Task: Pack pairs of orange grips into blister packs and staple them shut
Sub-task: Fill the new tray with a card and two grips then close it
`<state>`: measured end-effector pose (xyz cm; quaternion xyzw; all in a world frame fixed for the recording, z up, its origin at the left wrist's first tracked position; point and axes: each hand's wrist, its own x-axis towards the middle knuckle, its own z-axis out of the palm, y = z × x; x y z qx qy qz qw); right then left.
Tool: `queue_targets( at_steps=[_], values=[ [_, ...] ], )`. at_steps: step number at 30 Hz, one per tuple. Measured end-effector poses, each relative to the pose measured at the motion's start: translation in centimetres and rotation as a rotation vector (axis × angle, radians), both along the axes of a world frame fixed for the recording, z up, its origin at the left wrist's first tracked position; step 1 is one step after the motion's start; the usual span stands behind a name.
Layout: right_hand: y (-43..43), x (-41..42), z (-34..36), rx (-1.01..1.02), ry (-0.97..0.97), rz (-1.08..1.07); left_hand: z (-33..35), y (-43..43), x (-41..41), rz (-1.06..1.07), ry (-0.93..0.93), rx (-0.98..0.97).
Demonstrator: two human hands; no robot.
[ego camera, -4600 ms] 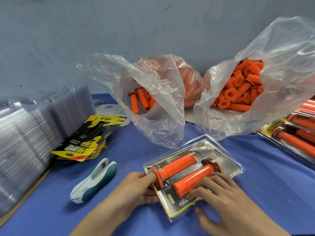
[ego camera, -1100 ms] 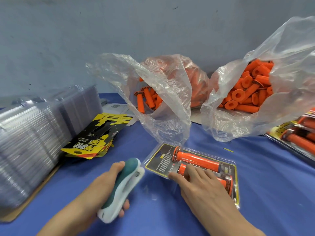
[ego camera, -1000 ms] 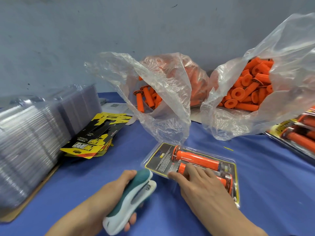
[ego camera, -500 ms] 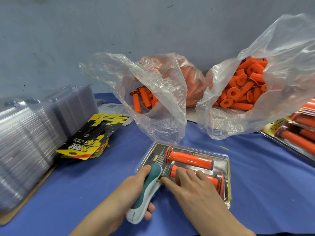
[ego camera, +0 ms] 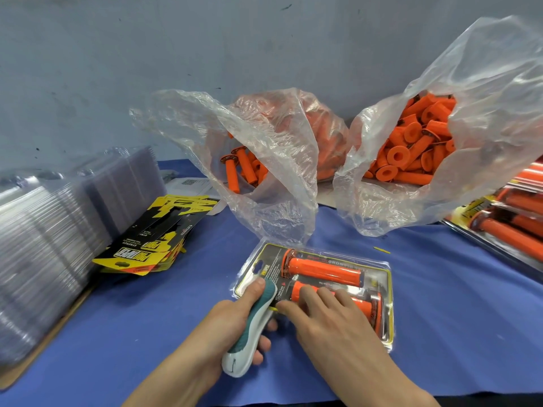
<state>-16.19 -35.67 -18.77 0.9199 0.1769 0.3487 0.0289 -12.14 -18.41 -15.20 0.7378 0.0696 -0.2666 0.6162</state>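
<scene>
A clear blister pack (ego camera: 379,277) with a black and yellow card lies on the blue cloth, back side up, holding two orange grips (ego camera: 323,268). My left hand (ego camera: 229,324) grips a teal and white stapler (ego camera: 252,333), its nose over the pack's near left edge. My right hand (ego camera: 329,321) presses flat on the pack over the nearer grip, fingers pointing left toward the stapler's nose.
Two open plastic bags of loose orange grips (ego camera: 411,148) (ego camera: 244,168) stand behind the pack. Printed yellow-black cards (ego camera: 152,245) lie left of it, a tall stack of empty clear blisters (ego camera: 53,230) at far left. Finished packs (ego camera: 508,227) sit at the right edge.
The pack was turned over and rotated. My left hand picked up the stapler and brought it right, onto the pack's left edge. My right hand stayed pressing on the pack.
</scene>
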Motion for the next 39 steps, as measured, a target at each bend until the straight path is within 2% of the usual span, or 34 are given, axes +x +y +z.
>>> queue_targets(
  at_steps=[4,8,15,21,23,26,29,31,33,37,39],
  values=[
    [1.4,0.5,0.0,0.043,0.039,-0.060,0.0,-0.2,-0.1,-0.023,-0.009,-0.014],
    [2.2,1.0,0.5,0.033,0.134,-0.024,0.1,-0.3,-0.2,-0.043,0.002,0.028],
    [1.7,1.6,0.7,-0.029,0.120,0.014,0.1,-0.2,0.0,-0.042,0.005,0.075],
    [1.0,1.8,0.2,0.018,0.138,-0.045,0.8,0.2,0.1,-0.113,0.033,-0.043],
    [0.5,1.7,0.3,-0.005,0.151,-0.072,1.4,1.8,0.0,-0.156,0.058,-0.011],
    [0.0,1.6,0.3,0.010,0.150,-0.052,2.6,5.7,0.1,-0.094,-0.016,0.289],
    [0.0,1.3,0.2,0.017,0.140,-0.015,2.3,8.6,1.2,0.103,-0.280,0.681],
    [0.1,1.1,0.0,0.009,0.129,-0.003,0.7,9.3,2.2,0.135,-0.492,1.045],
    [0.1,0.9,-0.1,0.010,0.098,-0.001,-0.6,9.3,2.9,0.135,-0.586,1.280],
    [0.0,0.8,0.6,0.050,0.027,-0.001,-1.2,8.7,3.5,0.115,-0.645,1.480],
    [0.0,0.7,1.0,0.070,0.010,-0.008,-1.0,8.2,3.5,0.179,-0.819,1.376]
  ],
)
